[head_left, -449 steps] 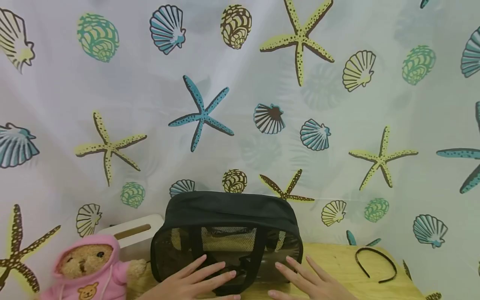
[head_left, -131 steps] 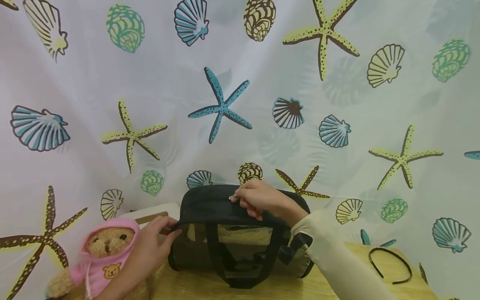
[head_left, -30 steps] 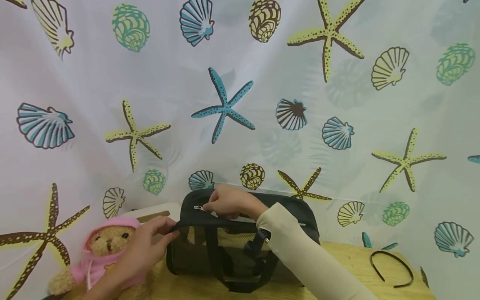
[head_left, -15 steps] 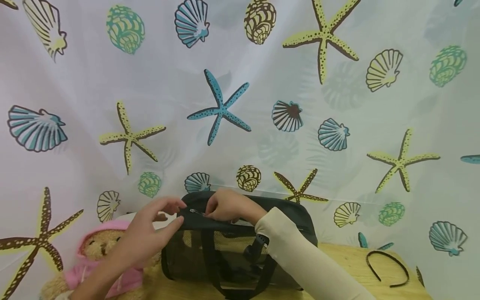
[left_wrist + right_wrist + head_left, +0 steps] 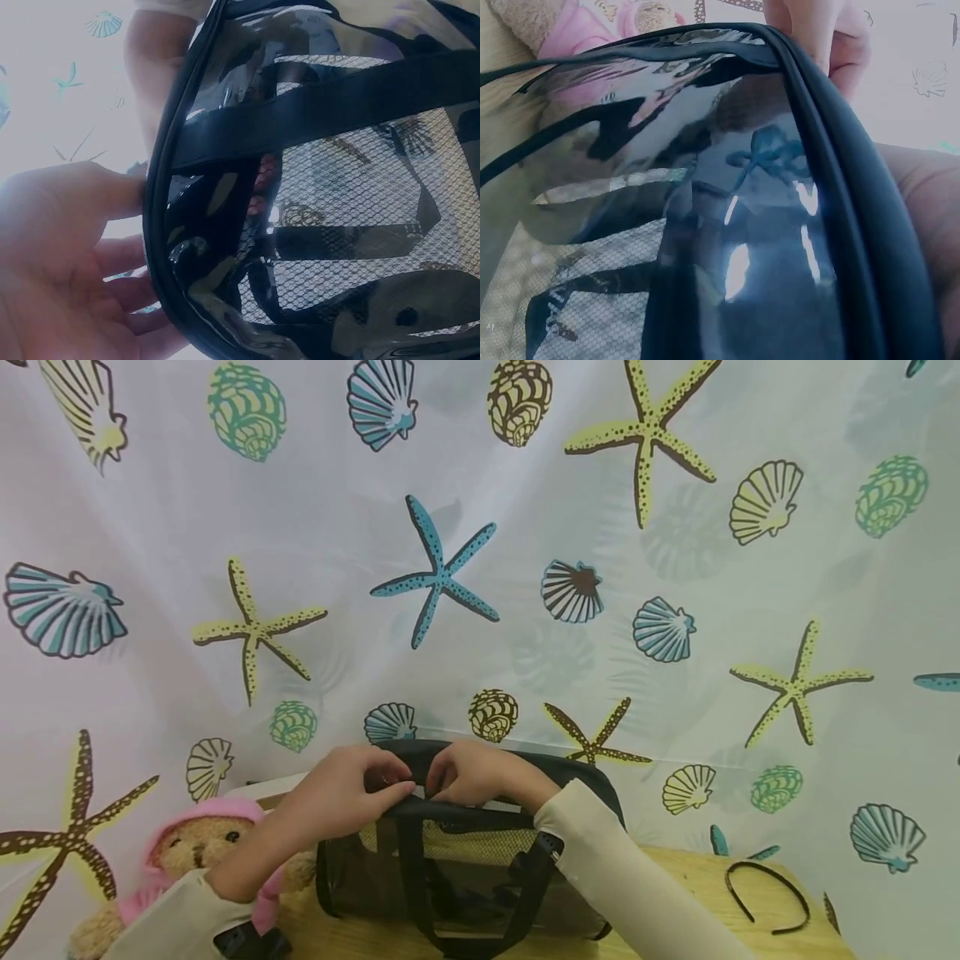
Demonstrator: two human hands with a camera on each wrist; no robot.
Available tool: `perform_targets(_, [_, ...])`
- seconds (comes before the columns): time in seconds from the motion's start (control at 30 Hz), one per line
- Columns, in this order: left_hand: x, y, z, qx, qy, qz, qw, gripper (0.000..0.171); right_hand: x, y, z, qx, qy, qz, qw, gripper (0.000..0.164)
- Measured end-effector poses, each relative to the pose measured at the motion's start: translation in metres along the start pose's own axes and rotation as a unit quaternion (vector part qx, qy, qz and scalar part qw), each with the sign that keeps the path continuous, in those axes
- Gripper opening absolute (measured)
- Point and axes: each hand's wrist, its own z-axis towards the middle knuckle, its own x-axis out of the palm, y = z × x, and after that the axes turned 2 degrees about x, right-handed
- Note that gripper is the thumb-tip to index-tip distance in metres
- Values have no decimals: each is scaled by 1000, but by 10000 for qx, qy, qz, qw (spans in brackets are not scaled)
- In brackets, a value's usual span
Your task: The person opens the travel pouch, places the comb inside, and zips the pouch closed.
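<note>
A black bag (image 5: pixel 345 885) with clear see-through sides and mesh inside stands on the wooden table, its strap handle (image 5: pixel 416 877) hanging down the front. My left hand (image 5: pixel 341 793) reaches over its top left part, thumb and fingers around the edge; in the left wrist view that thumb (image 5: pixel 120 191) lies against the black piping (image 5: pixel 154 217). Close beside it, my right hand (image 5: pixel 476 772) has curled fingers at the zipper line on top. The zipper pull is hidden by the hands. Through the clear panel, the right wrist view shows mesh (image 5: pixel 600 322).
A teddy bear (image 5: pixel 202 852) in a pink hoodie sits left of the bag, partly behind my left arm. Behind it lies a white slotted object (image 5: pixel 288 785). A dark headband (image 5: pixel 759 863) rests on the table (image 5: pixel 690 881) at right. A shell-print curtain (image 5: pixel 480 668) hangs behind.
My left hand has moved right and up along the bag's top, next to my right hand. The zipper pull, seen half a second ago, is covered. Earlier, the right hand drew it leftward.
</note>
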Motion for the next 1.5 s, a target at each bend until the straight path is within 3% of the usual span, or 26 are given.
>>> perform_targets(0.13, [-2, -1, 3, -35, 239, -89, 9997, 19, 1, -4, -5, -162, 3, -2, 9999, 26])
perform_targets(0.33, [-1, -5, 13, 58, 543, -127, 9984, 15, 0, -5, -8, -69, 84, -7, 9999, 29])
perform_targets(0.57, [0, -7, 24, 152, 797, 76, 9967, 13, 0, -4, -7, -163, 88, -253, 9995, 29])
perform_targets(1.07, [1, -11, 36, -32, 1346, 371, 9902, 32, -1, -5, -23, 564, -109, -585, 9966, 36])
perform_targets(1.3, [4, -11, 36, -176, 1459, 329, 9886, 51, -4, -15, -41, 746, -102, -489, 9960, 39])
perform_targets(1.5, [3, -13, 37, -335, 1571, 259, 9867, 57, -5, -26, -52, 858, -187, -563, 9945, 39])
